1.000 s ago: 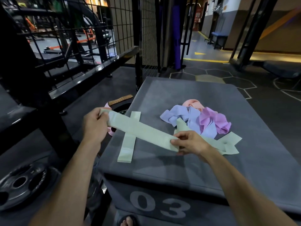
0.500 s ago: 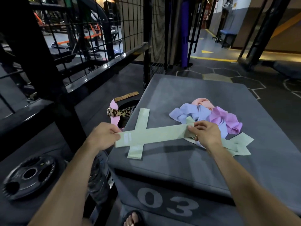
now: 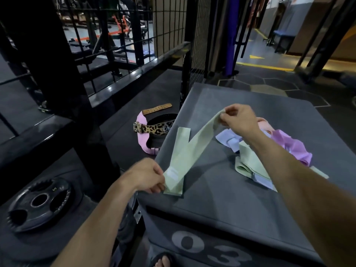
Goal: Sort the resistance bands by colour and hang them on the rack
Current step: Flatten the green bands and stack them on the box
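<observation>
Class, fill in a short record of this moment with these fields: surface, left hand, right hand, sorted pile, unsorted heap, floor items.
surface: grey padded box marked 03
left hand: left hand pinches the near end of a green band
right hand: right hand pinches its far end, raised above the box
sorted pile: one flat green strip lies under the held band
unsorted heap: lilac bands, purple bands, a pink band, more green bands
floor items: leopard-print belt, weight plate
</observation>
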Tool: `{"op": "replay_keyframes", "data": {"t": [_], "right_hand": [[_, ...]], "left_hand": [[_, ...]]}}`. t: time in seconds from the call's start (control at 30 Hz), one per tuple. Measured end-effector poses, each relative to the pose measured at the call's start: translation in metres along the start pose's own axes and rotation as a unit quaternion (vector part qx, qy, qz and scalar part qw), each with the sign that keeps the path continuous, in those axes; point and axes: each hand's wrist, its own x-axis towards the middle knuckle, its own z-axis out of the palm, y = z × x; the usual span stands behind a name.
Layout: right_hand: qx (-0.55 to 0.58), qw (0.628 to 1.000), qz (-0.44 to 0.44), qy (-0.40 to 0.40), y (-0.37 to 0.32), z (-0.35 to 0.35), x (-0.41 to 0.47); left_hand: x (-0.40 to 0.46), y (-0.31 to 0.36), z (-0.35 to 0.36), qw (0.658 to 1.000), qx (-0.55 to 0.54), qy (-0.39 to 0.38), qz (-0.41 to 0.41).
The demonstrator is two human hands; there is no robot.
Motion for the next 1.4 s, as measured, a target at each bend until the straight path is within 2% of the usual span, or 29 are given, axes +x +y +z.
{"op": "replay_keyframes", "data": {"t": [0.13,0.27,0.53,0.9,1.23,1.4], "right_hand": [[-0.089,0.995,-0.036,-0.035,-0.013,0.041,0.040],[-0.175,0.977,-0.076,-0.093,-0.018,0.083,0.062],[-0.230,0.950,-0.080,-0.194,0.010,0.134,0.079],[-0.232,0.947,-0.072,-0.209,0.019,0.154,0.082],[-0.241,0.945,-0.061,-0.212,0.024,0.161,0.080],[-0.238,0.944,-0.068,-0.216,0.026,0.161,0.079]], "left_hand": [[0.008,0.003,0.003,0.999,-0.008,-0.049,0.006],[0.012,0.009,0.000,0.995,0.046,-0.081,0.021],[0.011,0.023,0.005,0.990,0.091,-0.092,0.050],[0.015,0.024,0.009,0.993,0.056,-0.107,0.008],[0.017,0.024,0.014,0.988,0.069,-0.130,-0.040],[0.019,0.016,0.011,0.987,0.116,-0.107,-0.009]]}}
